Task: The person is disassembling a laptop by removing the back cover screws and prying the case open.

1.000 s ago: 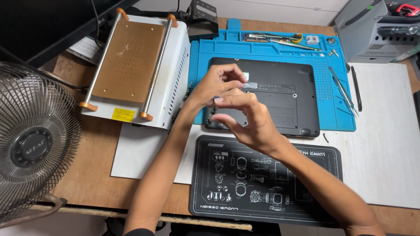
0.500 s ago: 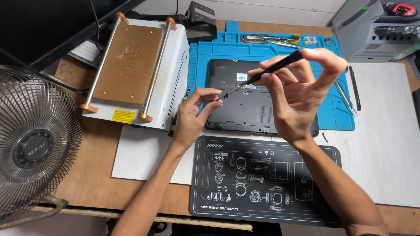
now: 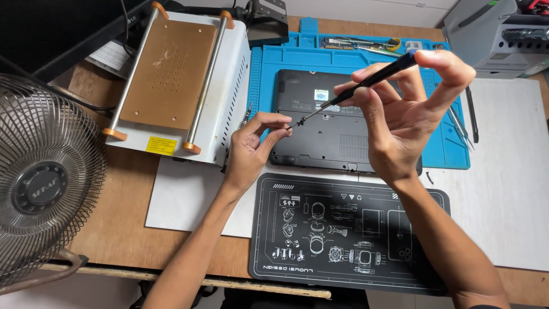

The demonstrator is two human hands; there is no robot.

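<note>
Two hands are raised over the desk with one slim screwdriver (image 3: 366, 86) between them. Its dark handle is pinched by the right hand (image 3: 400, 114), with a fingertip set on the blue cap at the far end; the thin metal shaft slopes down toward the left hand (image 3: 254, 143), whose thumb and forefinger are closed at the tip. Whether a screw is pinched there cannot be told, as anything at that spot is too small to be made out. The screwdriver is judged to be light and stiff, its smooth handle a little slippery, and best gripped along the handle with the cap steadied from above; the fine tip looks easily bent or chipped.

Below the tool, a black laptop (image 3: 331, 131) is laid bottom up, its matt plastic shell flat and rectangular with a ribbed vent. It is carried by a blue rubbery mat (image 3: 446, 154) with shallow moulded trays along the far edge, where small tools (image 3: 354, 43) are kept. Just in front, a black mat (image 3: 343, 229) printed with white line drawings is spread on white sheets (image 3: 189, 200) over the wooden table (image 3: 103, 240). To the left, a white metal box with a tan plate and two steel rails (image 3: 177, 80) is seen, and a wire-caged fan (image 3: 40, 189) stands at the near left corner.
</note>
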